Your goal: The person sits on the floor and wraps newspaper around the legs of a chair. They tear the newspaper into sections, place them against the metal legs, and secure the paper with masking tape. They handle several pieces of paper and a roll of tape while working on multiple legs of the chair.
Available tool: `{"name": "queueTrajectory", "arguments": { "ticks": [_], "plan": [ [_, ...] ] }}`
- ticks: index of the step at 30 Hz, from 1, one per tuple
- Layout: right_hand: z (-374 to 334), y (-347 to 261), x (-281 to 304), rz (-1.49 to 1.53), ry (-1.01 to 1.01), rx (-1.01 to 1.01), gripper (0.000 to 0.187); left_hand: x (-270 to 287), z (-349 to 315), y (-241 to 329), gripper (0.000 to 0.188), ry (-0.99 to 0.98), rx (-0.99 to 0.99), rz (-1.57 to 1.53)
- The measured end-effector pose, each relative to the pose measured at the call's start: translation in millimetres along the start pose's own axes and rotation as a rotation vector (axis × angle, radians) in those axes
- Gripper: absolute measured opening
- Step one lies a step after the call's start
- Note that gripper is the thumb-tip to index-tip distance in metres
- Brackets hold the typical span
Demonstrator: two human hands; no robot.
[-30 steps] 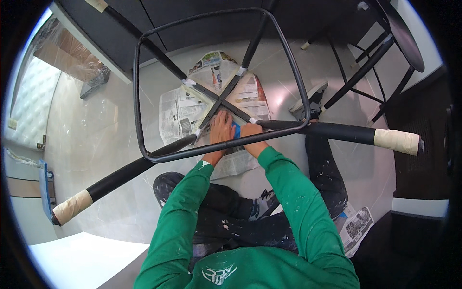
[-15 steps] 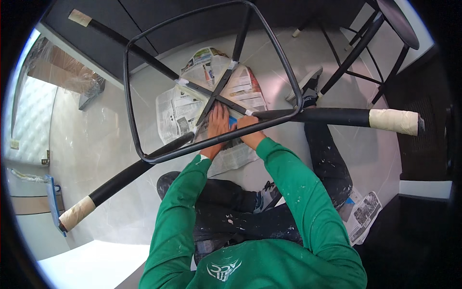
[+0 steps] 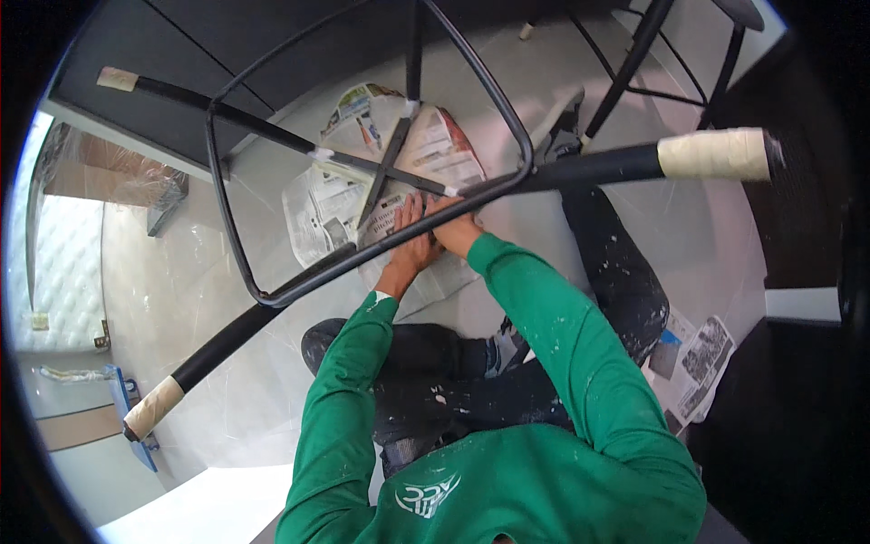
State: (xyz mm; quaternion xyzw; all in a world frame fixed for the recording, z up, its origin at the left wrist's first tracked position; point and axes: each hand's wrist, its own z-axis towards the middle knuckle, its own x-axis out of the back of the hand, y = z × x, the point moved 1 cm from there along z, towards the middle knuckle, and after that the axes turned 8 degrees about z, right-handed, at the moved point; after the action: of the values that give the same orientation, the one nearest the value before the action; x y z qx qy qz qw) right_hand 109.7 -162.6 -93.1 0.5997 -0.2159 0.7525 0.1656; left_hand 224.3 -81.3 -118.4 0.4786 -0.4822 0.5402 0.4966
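An upturned black stool stands before me, with a rounded footrest ring and cream tape around its leg ends. Newspaper covers the seat beneath its dark cross bracket. My left hand lies on the paper below the bracket, fingers stretched out and pressing down. Close beside it, my right hand has bent fingers pressed onto the newspaper near the bracket's right end. The footrest bar passes in front of both hands and hides part of them.
Another black stool stands at the far right. Loose newspaper lies by my right leg. Plastic-wrapped boxes are at the left, with a blue object lower down. A dark cabinet borders the far side.
The view has shifted, so the stool sits further left and higher. My right hand has drawn closer to my left, and the blue patch between them no longer shows.
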Motion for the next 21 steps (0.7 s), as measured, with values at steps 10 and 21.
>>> {"name": "queueTrajectory", "arguments": {
  "ticks": [10, 21],
  "plan": [
    [-23.4, 42.2, 33.7, 0.41, -0.31, -0.178, 0.034, 11.0, -3.5, 13.0, 0.106, -0.149, 0.011, -0.176],
    [-81.3, 91.6, 70.9, 0.451, -0.113, -0.059, 0.027, 5.0, -3.7, 12.7, 0.101, 0.016, -0.035, -0.074]
  ]
}}
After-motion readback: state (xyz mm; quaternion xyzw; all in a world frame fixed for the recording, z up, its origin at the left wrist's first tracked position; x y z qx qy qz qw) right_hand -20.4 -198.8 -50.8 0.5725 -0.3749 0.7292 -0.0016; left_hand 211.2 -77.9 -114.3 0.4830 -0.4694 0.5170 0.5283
